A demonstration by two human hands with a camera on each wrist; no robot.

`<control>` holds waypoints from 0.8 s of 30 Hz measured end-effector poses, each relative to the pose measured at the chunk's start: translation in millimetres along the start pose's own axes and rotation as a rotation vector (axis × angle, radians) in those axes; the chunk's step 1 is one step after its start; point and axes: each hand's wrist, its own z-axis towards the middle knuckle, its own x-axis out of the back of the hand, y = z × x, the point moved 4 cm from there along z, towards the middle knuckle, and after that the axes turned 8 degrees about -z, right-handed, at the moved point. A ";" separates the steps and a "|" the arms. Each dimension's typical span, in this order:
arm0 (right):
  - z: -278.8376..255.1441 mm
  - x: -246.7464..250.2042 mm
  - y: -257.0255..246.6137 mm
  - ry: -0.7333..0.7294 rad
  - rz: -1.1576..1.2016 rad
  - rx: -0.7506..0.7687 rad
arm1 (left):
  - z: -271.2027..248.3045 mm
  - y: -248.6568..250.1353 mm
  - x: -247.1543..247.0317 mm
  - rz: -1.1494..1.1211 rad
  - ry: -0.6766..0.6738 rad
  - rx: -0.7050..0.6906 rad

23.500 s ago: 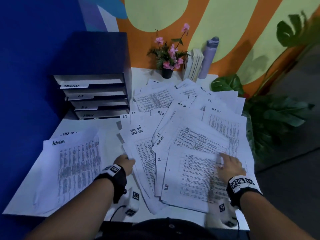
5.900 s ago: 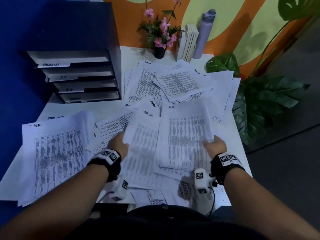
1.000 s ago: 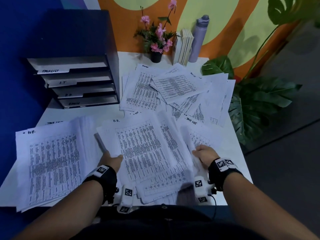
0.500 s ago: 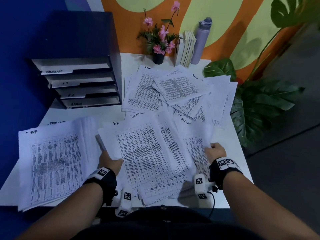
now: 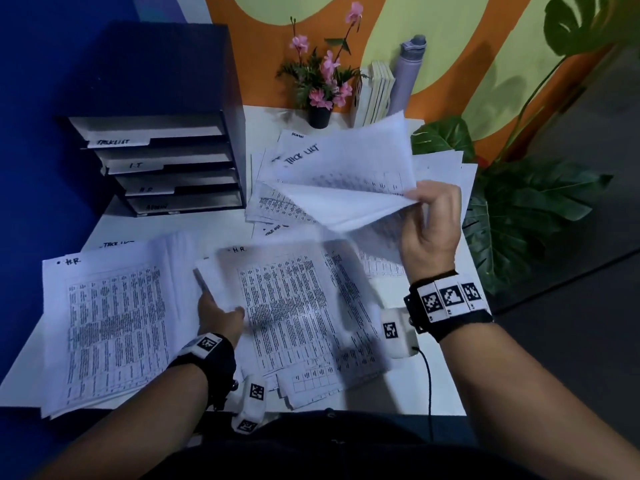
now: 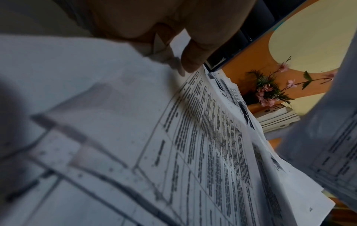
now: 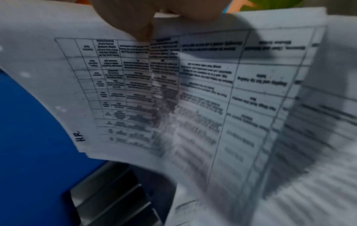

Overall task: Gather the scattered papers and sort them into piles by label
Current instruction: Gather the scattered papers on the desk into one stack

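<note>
Pinching a small sheaf of sheets (image 5: pixel 346 188) by its near right corner, the fingers (image 5: pixel 420 197) of the right hand (image 5: pixel 431 233) are curling round the paper with the thumb on one face, lifting it clear of the table (image 5: pixel 429 382) so the sheets are fanning open in the air above the far scattered heap (image 5: pixel 446 171). In the head view the top raised sheet is showing a handwritten "TASK LIST" label, while the right wrist view is showing an "H.R." label on a lower sheet (image 7: pixel 154 94) in the same bundle. The left hand (image 5: pixel 220 318) is gripping the left edge of the middle pile (image 5: pixel 294 313), thumb lying on the printed top sheet; in the left wrist view a fingertip is pressing down on the paper (image 6: pixel 173 137), the other fingers being hidden beneath. That pile, marked "H.R.", is lying near the front edge, at the centre. Just beside it, toward the front left corner, a thicker stack (image 5: pixel 110 320) also marked "H.R." is resting flat. A dark tray organiser (image 5: pixel 166 161) with labelled shelves is standing at the far left corner. Along the far edge a potted pink flower (image 5: pixel 320 84), some upright books (image 5: pixel 375 91) and a grey bottle (image 5: pixel 408 71) are lining up against the wall. Large green leaves (image 5: pixel 519 209) are hanging past the right edge.
</note>
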 end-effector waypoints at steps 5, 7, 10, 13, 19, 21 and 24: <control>-27.0 -48.7 48.0 -0.244 0.022 -0.587 | -7.3 10.4 0.1 0.003 -0.026 -0.077; -55.5 -62.8 61.3 -0.390 -0.037 -0.726 | -13.8 16.9 -0.1 0.007 -0.040 -0.125; -100.5 -72.7 67.8 -0.598 -0.027 -0.879 | -18.7 21.1 -0.1 -0.010 -0.057 -0.143; -138.1 -75.3 74.4 -0.906 -0.314 -0.871 | -20.1 21.2 -0.5 -0.062 -0.088 -0.131; -165.8 -92.1 51.0 -1.212 -0.283 -0.606 | -13.6 7.3 5.5 0.163 -0.224 -0.042; -167.9 -94.4 46.9 -1.265 -0.223 -0.603 | -18.9 12.0 10.0 0.216 -0.240 -0.034; -156.7 -84.9 41.3 -1.218 -0.056 -0.753 | -33.9 27.4 24.1 0.064 -0.279 -0.087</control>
